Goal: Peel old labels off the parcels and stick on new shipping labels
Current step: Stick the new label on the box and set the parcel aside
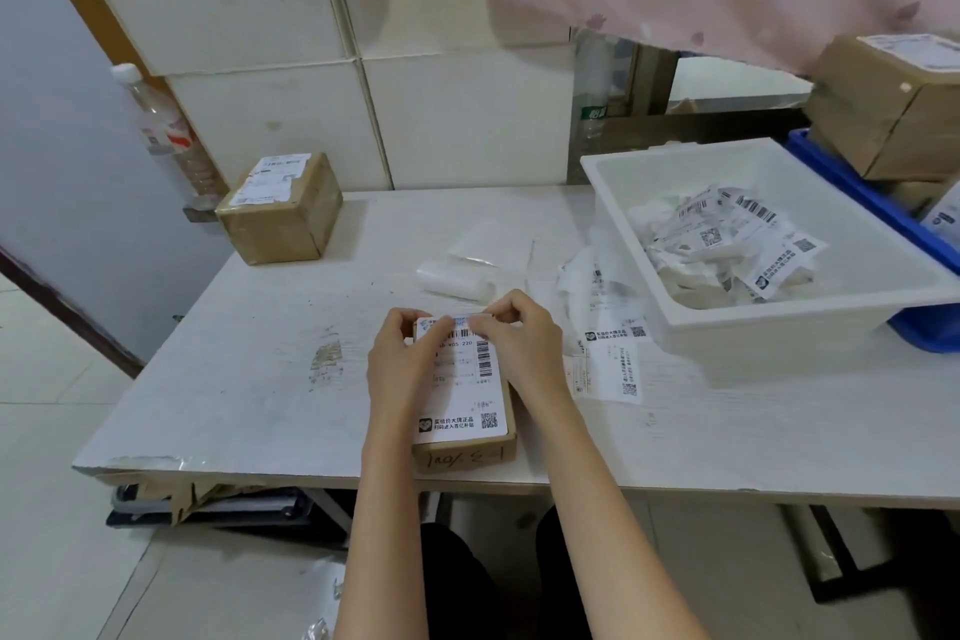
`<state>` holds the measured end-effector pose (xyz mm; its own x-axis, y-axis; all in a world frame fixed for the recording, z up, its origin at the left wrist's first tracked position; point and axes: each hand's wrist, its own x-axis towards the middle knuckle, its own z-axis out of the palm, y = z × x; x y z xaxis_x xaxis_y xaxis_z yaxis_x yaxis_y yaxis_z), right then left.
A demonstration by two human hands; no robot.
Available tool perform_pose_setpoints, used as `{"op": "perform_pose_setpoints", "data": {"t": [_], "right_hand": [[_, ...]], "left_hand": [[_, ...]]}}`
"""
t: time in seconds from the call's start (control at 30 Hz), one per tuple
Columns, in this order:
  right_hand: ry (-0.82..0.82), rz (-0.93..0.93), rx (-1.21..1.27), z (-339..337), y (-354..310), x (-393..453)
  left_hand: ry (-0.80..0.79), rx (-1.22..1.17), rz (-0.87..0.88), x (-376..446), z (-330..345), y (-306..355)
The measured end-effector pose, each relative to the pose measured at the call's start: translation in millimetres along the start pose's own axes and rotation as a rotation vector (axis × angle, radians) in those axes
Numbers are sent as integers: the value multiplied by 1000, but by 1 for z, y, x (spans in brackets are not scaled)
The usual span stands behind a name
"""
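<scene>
Both hands on the label's top edge.
Left hand [402, 359] and right hand [519, 343] pinch the shipping label [465, 379] atop the cardboard parcel [467, 450].

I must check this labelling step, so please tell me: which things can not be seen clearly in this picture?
- Far edge of the label on the parcel: left hand and right hand cover it, so peeling or pressing is unclear.
- Label text: too small.
- Blue crate: cut off by the right frame edge, partly behind the white bin.
</scene>
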<state>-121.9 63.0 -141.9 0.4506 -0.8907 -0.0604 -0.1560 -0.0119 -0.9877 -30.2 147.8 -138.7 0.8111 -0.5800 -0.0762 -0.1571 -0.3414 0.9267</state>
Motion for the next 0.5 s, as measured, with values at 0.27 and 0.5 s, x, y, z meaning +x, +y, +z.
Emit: {"op": "perform_pose_setpoints", "data": {"t": [0.27,0.5], "right_hand": [[55,-35,-22,-1,0,2],[-10,-15,-116,4,-3,-10]], "left_hand": [[-20,-78,-65,2,1,-1],[19,-178,-140,8,1,-3]]}}
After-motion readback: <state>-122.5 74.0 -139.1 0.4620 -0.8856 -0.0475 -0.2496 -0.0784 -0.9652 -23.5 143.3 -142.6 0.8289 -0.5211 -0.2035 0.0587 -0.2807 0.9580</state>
